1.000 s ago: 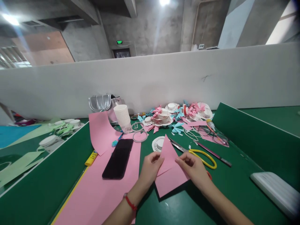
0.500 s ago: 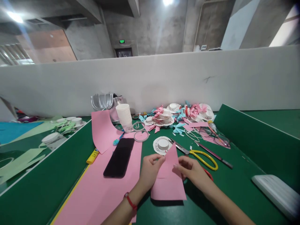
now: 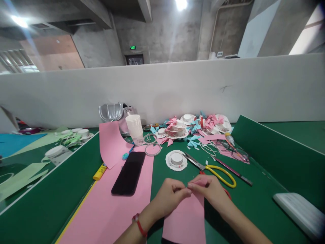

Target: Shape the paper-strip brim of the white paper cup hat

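Observation:
My left hand (image 3: pixel 170 196) and my right hand (image 3: pixel 210 190) meet over the green table (image 3: pixel 76 189), both pinching the top edge of a pink paper sheet (image 3: pixel 186 218). The sheet hangs down from my fingers towards me. A red string circles my left wrist. Just beyond my hands lie a white paper-cup hat (image 3: pixel 176 160) and yellow-handled scissors (image 3: pixel 215 169).
A black phone (image 3: pixel 129 173) rests on a long pink sheet (image 3: pixel 106 206) at the left. Behind it stand stacked paper cups (image 3: pixel 134 128) and a silver bag (image 3: pixel 111 112). Finished hats and paper scraps (image 3: pixel 195 127) pile at the back. A white object (image 3: pixel 299 211) lies at right.
The pink paper's raised point has come down and the sheet now hangs lower towards me. My two hands have drawn together at its top edge.

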Demonstrator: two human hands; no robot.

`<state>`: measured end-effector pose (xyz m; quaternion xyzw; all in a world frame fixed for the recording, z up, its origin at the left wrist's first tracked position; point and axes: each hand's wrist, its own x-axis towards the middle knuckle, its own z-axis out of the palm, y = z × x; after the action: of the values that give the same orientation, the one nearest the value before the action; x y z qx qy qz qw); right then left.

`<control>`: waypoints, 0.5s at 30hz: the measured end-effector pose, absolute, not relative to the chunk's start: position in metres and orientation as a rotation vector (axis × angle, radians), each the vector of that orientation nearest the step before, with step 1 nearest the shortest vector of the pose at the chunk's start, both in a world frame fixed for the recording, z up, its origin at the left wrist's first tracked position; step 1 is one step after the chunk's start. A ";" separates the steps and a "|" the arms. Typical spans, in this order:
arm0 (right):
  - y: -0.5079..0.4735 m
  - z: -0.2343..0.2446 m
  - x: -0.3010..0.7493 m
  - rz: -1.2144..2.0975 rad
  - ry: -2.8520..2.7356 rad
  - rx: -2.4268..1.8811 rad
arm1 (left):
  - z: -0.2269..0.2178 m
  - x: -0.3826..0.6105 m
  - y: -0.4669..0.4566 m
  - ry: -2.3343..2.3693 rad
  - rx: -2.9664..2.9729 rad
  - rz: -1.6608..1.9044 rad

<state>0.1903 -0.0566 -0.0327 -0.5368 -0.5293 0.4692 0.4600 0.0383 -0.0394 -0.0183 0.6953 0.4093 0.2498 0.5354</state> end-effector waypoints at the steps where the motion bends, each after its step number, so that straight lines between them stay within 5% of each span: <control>1: -0.057 -0.033 0.191 1.144 -1.295 -1.341 | -0.019 0.039 -0.040 0.971 1.643 0.599; 15: -0.050 -0.019 0.210 1.010 -0.978 -1.362 | -0.010 0.023 -0.020 0.980 1.565 0.661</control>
<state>0.2102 -0.0504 -0.0190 -0.5774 -0.4146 0.4280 0.5581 0.0235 -0.0204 -0.0097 0.6631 0.4151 0.2799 0.5565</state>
